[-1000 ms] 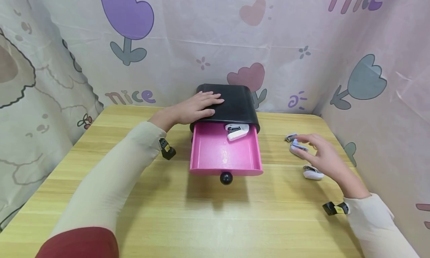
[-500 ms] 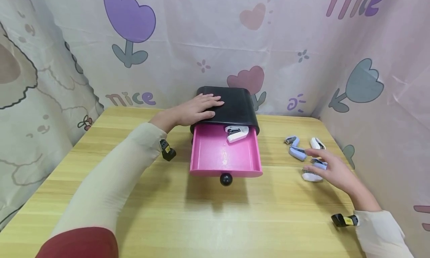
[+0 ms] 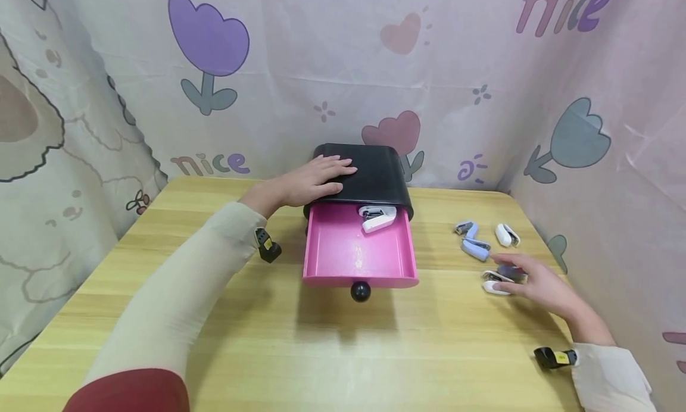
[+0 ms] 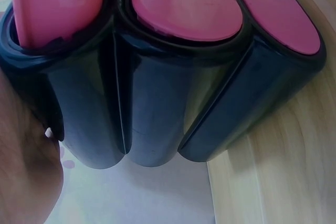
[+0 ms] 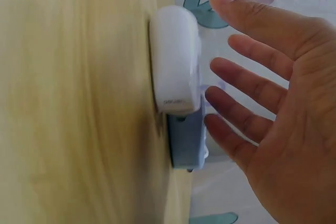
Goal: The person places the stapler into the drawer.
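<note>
My left hand [image 3: 311,181] rests flat on top of a black cabinet [image 3: 377,168]. Its pink drawer [image 3: 334,254] is pulled out, with a white stapler [image 3: 379,220] at the back. In the left wrist view the cabinet shows three tiers with pink drawer fronts [image 4: 186,9]. At the right, my right hand [image 3: 546,287] hovers with spread, slightly bent fingers above a white mini stapler [image 3: 492,286] and a blue stapler [image 3: 511,273] partly hidden by the hand. In the right wrist view the fingers stand apart from the white stapler [image 5: 173,59] and hold nothing.
Beyond the right hand lie two more blue staplers [image 3: 475,250], close together, and another white stapler [image 3: 506,235]. A black ball knob [image 3: 361,291] sticks out from the drawer front. Patterned cloth [image 3: 289,61] hangs behind and at both sides of the wooden table [image 3: 257,352].
My right hand has moved back toward me and to the right, from above the far blue staplers to the nearer pair, lowering slightly. The left hand stays on the cabinet.
</note>
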Available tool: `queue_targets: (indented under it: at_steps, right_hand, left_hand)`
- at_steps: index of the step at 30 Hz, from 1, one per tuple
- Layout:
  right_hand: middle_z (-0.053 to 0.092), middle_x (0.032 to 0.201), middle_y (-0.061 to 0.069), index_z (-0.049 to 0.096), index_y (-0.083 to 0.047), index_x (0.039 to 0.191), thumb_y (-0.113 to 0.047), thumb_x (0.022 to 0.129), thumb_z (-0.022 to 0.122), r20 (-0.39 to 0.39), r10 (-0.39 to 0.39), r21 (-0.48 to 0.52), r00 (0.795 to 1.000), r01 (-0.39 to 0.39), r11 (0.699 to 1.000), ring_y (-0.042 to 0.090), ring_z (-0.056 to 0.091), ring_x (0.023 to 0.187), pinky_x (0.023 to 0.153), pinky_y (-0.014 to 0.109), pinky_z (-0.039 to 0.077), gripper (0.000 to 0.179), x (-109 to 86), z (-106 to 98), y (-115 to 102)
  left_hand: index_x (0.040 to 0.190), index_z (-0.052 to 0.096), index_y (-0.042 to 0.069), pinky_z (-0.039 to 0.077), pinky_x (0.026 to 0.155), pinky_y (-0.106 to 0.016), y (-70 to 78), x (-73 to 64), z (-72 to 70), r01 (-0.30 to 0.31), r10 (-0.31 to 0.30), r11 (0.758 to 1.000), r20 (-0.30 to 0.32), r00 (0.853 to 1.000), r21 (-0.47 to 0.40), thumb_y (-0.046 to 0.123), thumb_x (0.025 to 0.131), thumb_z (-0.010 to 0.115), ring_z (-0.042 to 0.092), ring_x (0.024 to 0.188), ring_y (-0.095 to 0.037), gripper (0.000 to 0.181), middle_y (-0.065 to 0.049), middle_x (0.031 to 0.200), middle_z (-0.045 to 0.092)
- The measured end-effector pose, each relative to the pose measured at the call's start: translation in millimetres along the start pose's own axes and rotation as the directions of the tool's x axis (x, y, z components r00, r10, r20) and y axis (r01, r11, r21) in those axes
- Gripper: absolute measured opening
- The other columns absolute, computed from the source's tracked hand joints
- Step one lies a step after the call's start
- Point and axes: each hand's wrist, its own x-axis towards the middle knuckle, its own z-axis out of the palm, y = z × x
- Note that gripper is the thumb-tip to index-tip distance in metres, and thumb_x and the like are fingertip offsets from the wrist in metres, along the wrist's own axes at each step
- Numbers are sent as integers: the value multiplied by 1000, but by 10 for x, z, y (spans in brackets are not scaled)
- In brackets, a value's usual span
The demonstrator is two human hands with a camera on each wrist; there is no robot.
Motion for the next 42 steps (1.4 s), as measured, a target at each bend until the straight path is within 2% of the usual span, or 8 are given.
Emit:
queue_targets:
  at_steps: [9, 13, 16, 20, 22, 32, 36, 42]
  right_hand:
    - [65, 120, 18, 58, 0, 131, -25, 85, 78, 63, 47, 65, 997, -51, 997, 16, 59, 106, 86, 13, 42, 57, -55, 26, 94]
    - [62, 126, 18, 59, -4, 132, -30, 85, 77, 97, 73, 50, 993, -78, 996, 21, 57, 111, 87, 11, 39, 56, -56, 42, 121]
    - [58, 130, 21, 60, -8, 133, -34, 86, 76, 123, 86, 7, 989, -88, 996, 33, 53, 116, 92, 26, 41, 56, -50, 59, 136]
    - [56, 130, 26, 60, -9, 133, -35, 85, 76, 134, 95, -21, 986, -93, 995, 44, 50, 119, 94, 54, 40, 56, -43, 74, 132]
    - [57, 129, 26, 61, -8, 132, -36, 85, 76, 131, 97, -25, 987, -95, 995, 44, 50, 118, 93, 58, 40, 56, -45, 83, 128]
    - [63, 120, 16, 63, -10, 128, -36, 88, 73, 101, 87, -30, 991, -85, 996, 32, 56, 108, 87, 38, 45, 49, -29, 99, 66]
    - [63, 119, 16, 59, -7, 132, -33, 90, 72, 77, 70, -21, 995, -68, 997, 31, 57, 106, 85, 37, 47, 51, 0, 96, 24]
    - [66, 115, 12, 59, -7, 132, -26, 90, 73, 4, -10, -41, 1000, 10, 999, 25, 58, 100, 82, 31, 47, 48, 47, 85, -73]
  left_hand:
    - [153, 36, 19, -1, 119, -41, 11, -7, 17, 3, -3, 1000, 3, 1000, -10, 39, 104, 39, 10, 149, -25, 53, -4, 160, 24]
    - [152, 37, 18, -1, 119, -41, 20, -2, 9, -5, 5, 1000, -4, 1000, -10, 38, 104, 39, 10, 149, -26, 53, -5, 160, 25]
    - [152, 37, 17, -1, 119, -41, 16, 1, 8, -9, 9, 1000, -8, 1000, -9, 38, 104, 39, 11, 148, -27, 53, -6, 160, 25]
    - [152, 37, 17, -1, 119, -40, 8, 8, 15, -10, 10, 1000, -11, 1000, -8, 38, 104, 39, 11, 148, -26, 53, -5, 160, 26]
    - [152, 37, 17, -1, 119, -40, 5, 12, 19, -11, 11, 1000, -11, 1000, -8, 38, 104, 39, 11, 148, -26, 53, -5, 160, 25]
    - [152, 37, 17, -1, 119, -40, -2, 9, 20, -8, 8, 1000, -10, 1000, -4, 38, 104, 39, 11, 149, -26, 53, -5, 160, 25]
    - [152, 37, 17, -1, 119, -41, 2, 5, 8, -11, 11, 1000, -11, 1000, -3, 38, 104, 39, 11, 148, -26, 53, -5, 160, 25]
    - [152, 37, 18, -2, 119, -40, 1, 0, 7, -4, 4, 1000, -10, 1000, -3, 38, 104, 38, 11, 149, -25, 53, -4, 160, 25]
